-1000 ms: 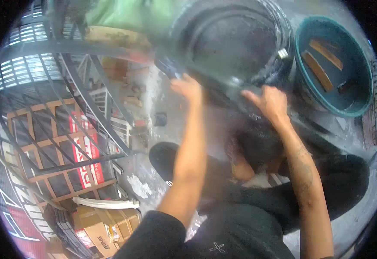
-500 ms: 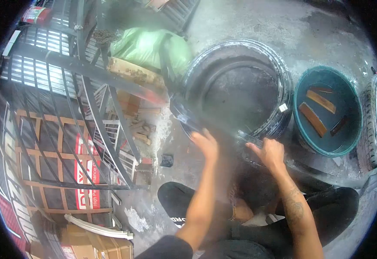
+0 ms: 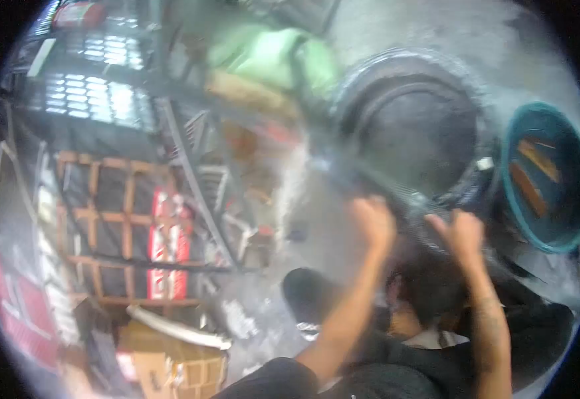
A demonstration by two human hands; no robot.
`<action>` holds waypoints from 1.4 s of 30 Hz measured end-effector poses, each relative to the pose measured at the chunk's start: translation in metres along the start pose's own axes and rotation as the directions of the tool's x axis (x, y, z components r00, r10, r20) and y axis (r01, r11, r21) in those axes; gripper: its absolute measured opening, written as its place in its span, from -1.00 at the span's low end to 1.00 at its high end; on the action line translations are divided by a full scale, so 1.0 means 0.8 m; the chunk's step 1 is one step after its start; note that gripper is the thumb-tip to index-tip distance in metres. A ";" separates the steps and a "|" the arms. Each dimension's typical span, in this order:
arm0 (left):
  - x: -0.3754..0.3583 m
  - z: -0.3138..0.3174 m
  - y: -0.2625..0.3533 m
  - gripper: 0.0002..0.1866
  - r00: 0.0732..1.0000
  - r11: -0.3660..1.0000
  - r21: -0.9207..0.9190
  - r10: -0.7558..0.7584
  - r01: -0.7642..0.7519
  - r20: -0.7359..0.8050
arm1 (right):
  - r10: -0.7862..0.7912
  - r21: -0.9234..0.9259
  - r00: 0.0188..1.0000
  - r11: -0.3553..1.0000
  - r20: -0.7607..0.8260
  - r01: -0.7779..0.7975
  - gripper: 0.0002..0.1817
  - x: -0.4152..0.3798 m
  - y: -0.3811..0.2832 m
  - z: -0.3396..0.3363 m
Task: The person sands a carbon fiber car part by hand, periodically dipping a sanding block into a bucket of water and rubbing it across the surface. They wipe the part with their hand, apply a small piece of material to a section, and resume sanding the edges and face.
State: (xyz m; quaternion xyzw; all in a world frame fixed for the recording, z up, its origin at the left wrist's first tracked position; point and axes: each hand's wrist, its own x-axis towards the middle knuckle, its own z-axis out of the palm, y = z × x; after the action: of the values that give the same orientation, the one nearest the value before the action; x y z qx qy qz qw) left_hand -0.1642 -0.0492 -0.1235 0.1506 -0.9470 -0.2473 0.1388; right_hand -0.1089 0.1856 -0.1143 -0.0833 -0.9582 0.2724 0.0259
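Motion blur softens the whole head view. My left hand (image 3: 373, 223) is closed at the near side of a dark, wet-looking band (image 3: 396, 189), which looks like a tyre seen edge-on. Farther right along the same band, my right hand (image 3: 461, 236) grips with its thumb stretched along it. Beyond both hands a large black round tub or ring (image 3: 349, 100) lies on the floor, with a small white block (image 3: 484, 163) on its right rim. Both fingertips and the band's underside are hidden.
On the right stands a teal basin (image 3: 512, 199) with brown strips (image 3: 528, 189) in liquid. A green sack (image 3: 270, 56) lies at the back. Left are a dark metal rack (image 3: 193, 179), a wooden lattice (image 3: 128, 219) and cardboard boxes (image 3: 170, 352).
The view has swung, so the surroundings sit farther right in the picture. Both hands stay at the dark band, and the picture is more blurred than before.
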 end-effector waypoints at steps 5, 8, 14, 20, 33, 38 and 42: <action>-0.027 0.029 0.003 -0.75 0.939 0.952 -0.072 0.276 -0.297 -0.207 | 0.044 0.102 0.999 0.994 -0.015 -0.043 -0.07 0.002 0.008 0.015; -0.035 0.031 0.001 -0.76 0.937 0.962 -0.084 0.228 -0.258 -0.265 | 0.088 0.066 0.991 0.993 0.101 -0.095 -0.10 0.005 0.007 0.025; -0.045 -0.015 0.033 -0.73 0.993 1.000 0.017 -0.001 0.003 -0.118 | 0.125 -0.038 0.969 0.992 0.214 -0.119 0.04 0.009 -0.008 0.006; -0.011 -0.006 -0.004 -0.65 0.982 0.992 -0.014 0.121 -0.124 -0.147 | 0.014 0.122 0.993 0.992 0.118 -0.028 -0.06 0.004 -0.006 0.012; -0.032 -0.011 -0.003 -0.71 0.973 0.973 0.012 0.230 -0.230 0.014 | -0.053 0.136 0.998 0.989 -0.035 0.057 -0.15 0.002 0.008 0.009; 0.010 -0.005 -0.013 -0.68 0.967 0.975 -0.010 0.220 -0.223 -0.127 | -0.070 0.135 0.995 0.988 -0.074 0.079 -0.14 0.001 0.007 0.007; -0.025 0.000 -0.013 -0.69 0.957 0.957 -0.021 0.287 -0.288 -0.037 | -0.045 0.103 0.998 0.994 -0.034 0.048 -0.13 0.003 0.002 0.001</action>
State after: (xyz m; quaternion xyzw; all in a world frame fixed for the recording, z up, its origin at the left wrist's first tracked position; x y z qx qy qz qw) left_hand -0.1438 -0.0504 -0.1325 0.0136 -0.9531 -0.2345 0.1909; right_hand -0.1113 0.1871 -0.1162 -0.0638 -0.9439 0.3199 0.0515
